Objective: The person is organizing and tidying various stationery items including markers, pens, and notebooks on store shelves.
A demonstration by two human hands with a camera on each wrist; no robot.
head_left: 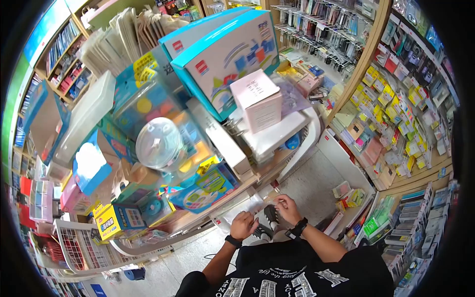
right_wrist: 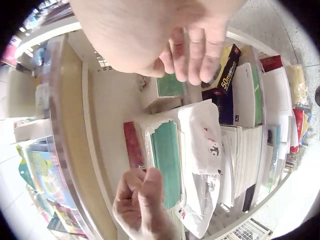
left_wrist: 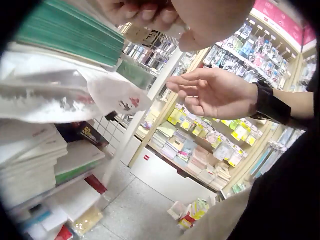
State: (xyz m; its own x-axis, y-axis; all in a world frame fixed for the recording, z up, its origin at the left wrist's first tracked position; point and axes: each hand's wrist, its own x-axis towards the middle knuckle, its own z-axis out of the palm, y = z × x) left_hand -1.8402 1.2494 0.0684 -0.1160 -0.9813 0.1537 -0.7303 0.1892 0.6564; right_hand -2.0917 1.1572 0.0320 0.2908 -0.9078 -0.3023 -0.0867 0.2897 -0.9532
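Observation:
My left hand [head_left: 243, 223] is in front of the lower shelf, its fingers loosely curled and nothing visible in them. In the right wrist view this left hand [right_wrist: 142, 202] overlaps the edge of a stack of green sheets [right_wrist: 166, 162]. Beside the stack lies a white plastic bag [right_wrist: 202, 142] with red and black print. My right hand [head_left: 288, 209] hovers to the right of the left one, empty. Seen from the left wrist, the right hand [left_wrist: 217, 92] has its palm turned up and its fingers relaxed. A black band [left_wrist: 272, 105] circles that wrist.
Above the hands, a shelf top carries toy boxes [head_left: 232, 64], a clear round tub [head_left: 159, 143] and a small pink box [head_left: 257, 101]. Below are white paper stacks [right_wrist: 245, 155] and a black-yellow box [right_wrist: 227, 70]. Hanging goods [head_left: 396, 114] line the right wall.

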